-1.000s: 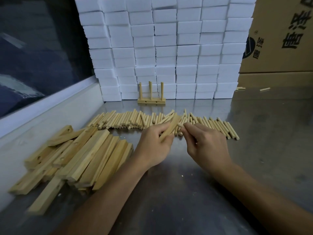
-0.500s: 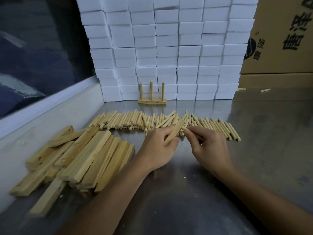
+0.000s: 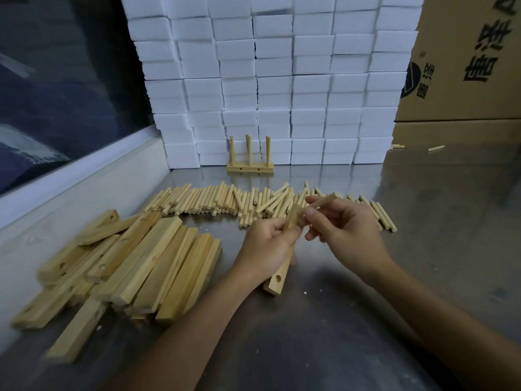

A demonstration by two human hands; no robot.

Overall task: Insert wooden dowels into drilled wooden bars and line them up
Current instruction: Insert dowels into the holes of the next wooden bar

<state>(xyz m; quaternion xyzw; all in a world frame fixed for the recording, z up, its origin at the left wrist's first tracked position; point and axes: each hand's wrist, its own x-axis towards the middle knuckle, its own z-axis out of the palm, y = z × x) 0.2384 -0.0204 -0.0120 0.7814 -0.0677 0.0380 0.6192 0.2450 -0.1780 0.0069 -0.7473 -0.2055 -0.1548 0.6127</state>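
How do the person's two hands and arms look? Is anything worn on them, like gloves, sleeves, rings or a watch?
The left hand and the right hand are both bare, with no gloves. Both forearms are bare as far as the picture shows, so no sleeve is in view. I see no watch, bracelet or ring. The fingernails look short and plain, though the picture is a little blurred there.

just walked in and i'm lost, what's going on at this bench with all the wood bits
A person is fitting pegs into drilled bars. The left hand grips a pale wooden bar with a round hole near its end, while the right hand pinches a short round wooden dowel at the bar's upper end. One finished bar with three upright dowels stands against the stacked white foam blocks.
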